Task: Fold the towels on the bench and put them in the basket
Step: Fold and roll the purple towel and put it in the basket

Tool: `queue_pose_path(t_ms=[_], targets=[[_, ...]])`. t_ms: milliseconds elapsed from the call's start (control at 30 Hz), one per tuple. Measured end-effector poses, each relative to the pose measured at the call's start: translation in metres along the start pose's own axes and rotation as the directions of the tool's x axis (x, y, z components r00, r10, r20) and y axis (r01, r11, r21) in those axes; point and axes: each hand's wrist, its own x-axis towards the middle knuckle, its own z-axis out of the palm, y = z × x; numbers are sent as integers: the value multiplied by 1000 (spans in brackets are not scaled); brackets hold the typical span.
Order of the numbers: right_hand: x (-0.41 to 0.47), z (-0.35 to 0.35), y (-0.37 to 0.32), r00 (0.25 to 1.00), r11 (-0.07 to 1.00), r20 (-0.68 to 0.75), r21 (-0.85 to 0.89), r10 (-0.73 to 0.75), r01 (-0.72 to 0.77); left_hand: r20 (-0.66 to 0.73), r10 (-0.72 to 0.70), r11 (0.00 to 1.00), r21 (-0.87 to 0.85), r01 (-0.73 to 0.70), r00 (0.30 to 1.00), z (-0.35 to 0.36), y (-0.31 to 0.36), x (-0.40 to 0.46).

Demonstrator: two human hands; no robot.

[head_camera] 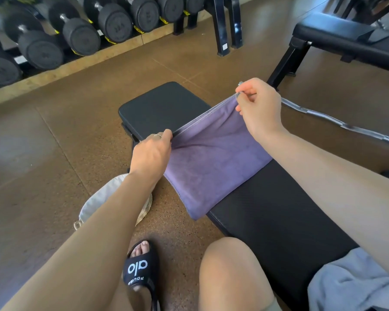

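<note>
left of the bench (267, 209), on the floor, the pale basket (99, 203) sits partly hidden under the forearm, handy for dropping. the left hand (151, 153) pinches one top corner of the purple towel (211, 162), fingers closed. the right hand (258, 108) pinches the other, raised, likely pulling the hem taut to fold. the towel's lower corner overhangs the bench's left edge; bare padding lies beyond.

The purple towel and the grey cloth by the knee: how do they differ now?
The purple towel is stretched flat across the bench, its far edge pinched by the left hand and right hand; the grey cloth lies crumpled and untouched. The purple is darker. Both rest on the bench.
</note>
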Motion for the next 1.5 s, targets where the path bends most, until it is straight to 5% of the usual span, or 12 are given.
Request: queue_pose_path(t_ms=[133,667,1133,1500], targets=[[2,-5,4,1000,999,-3,-34,-13,13,50,-8,994,106,3,999,0,-8,-8],[8,-19,5,994,984,-110,-176,-17,-3,-81,118,992,-23,-120,990,-59,-39,-29],[3,-55,-67,947,991,-291,-41,-133,127,-161,281,952,-75,-296,946,-175,-51,-36],[-2,-84,-90,952,995,-297,35,-78,93,-263,247,941,-164,-296,933,-216,-51,-40]])
